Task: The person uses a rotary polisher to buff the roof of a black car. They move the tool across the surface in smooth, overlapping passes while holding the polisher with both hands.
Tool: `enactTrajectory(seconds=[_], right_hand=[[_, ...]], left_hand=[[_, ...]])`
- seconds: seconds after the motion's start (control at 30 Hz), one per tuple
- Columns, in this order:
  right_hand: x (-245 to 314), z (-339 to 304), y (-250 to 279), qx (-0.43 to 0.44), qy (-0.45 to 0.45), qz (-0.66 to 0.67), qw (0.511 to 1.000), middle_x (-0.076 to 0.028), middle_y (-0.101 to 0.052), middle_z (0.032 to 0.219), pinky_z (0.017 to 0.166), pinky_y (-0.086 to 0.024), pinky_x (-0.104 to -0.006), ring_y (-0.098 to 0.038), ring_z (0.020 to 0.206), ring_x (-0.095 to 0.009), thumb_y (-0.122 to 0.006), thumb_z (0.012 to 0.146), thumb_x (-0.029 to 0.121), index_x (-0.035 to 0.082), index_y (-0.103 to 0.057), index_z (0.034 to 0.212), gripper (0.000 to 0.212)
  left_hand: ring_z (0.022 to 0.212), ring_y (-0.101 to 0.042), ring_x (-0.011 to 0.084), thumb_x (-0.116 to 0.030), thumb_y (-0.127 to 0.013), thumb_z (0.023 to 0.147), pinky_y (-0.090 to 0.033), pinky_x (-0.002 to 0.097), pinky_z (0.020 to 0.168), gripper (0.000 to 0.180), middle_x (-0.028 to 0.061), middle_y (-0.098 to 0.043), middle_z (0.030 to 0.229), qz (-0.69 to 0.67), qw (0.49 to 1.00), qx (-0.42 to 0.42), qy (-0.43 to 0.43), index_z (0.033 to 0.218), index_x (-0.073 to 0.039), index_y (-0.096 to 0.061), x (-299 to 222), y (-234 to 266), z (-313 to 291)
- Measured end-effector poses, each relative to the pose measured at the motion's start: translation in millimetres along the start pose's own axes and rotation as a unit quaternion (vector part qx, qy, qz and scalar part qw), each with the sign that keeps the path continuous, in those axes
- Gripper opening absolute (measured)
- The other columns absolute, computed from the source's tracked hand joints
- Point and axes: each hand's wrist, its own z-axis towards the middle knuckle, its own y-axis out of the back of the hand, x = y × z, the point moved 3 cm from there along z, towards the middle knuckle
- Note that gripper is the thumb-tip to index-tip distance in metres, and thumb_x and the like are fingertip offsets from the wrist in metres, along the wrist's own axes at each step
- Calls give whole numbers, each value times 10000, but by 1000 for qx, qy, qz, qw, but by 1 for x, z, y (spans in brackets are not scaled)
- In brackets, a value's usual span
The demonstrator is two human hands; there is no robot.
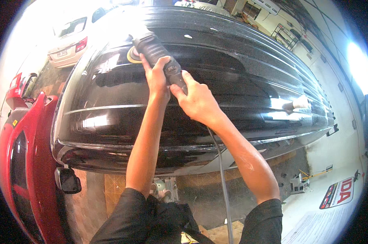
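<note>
Both of my arms reach forward over the black roof (232, 85) of a vehicle. Between my hands is a black polishing machine (153, 49) with a yellowish round pad (133, 55) at its far left end, down at the glossy roof; whether the pad spins I cannot tell. My left hand (157, 75) is wrapped round the body, index finger stretched along it towards the pad. Closed on the rear end of the machine, my right hand (198, 97) has its thumb on the near side. A grey power cord (222, 175) runs from behind my right hand down past my body.
A bottle-like object with a white end (300, 103) lies on the roof at the right. The roof has long raised ribs. A side mirror (68, 180) juts out at the near left. Beside it stands a red car (33, 162); a white car (70, 40) is farther back.
</note>
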Motion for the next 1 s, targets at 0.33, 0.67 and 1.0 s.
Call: enactTrajectory(seconds=[0.33, 0.67, 1.0], right_hand=[[-72, -27, 58, -66, -113, -37, 991, -304, -671, 1078, 867, -527, -492, -650, 948, -404, -555, 997, 505, 13, -474, 1470, 687], [-146, -58, 150, -141, -237, -28, 961, -67, -539, 632, 383, -487, -341, -549, 426, -176, -530, 1042, 459, 32, -486, 1372, 541], [-118, -52, 164, -53, -219, -29, 974, -93, -573, 681, 396, -505, -347, -565, 447, -175, -522, 1027, 498, 17, -499, 1379, 596]], left_hand=[[1046, -659, 197, -190, -691, 964, -546, 330, 913, 564, 166, -644, 1185, 261, 951, 161, -34, 1468, -23, -500, -11, 6, -117], [907, -710, 162, -119, -682, 945, -552, 306, 827, 255, 129, -732, 1020, 299, 893, 336, -5, 1160, 16, -705, -60, 55, -219], [936, -669, 237, -500, -679, 934, -538, 353, 857, 904, 189, -688, 1066, 154, 934, 279, 159, 1581, -46, -242, 35, -93, -137]])
